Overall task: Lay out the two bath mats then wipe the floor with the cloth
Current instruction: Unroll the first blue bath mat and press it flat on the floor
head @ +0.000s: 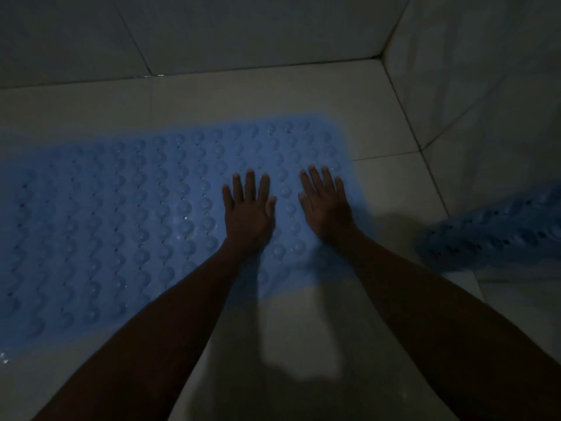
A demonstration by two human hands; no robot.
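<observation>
Blue bath mat [121, 214] flat on tiled floor [303, 329], bumps upward, far edge near wall [243, 31]; left hand [247, 208] and right hand [326, 205] side by side on mat's right end, palms down, fingers straight and spread, pressing, gripping nothing; second bath mat [498, 235] bunched, right of flat mat, apart from it, against side wall; lighting dim.
</observation>
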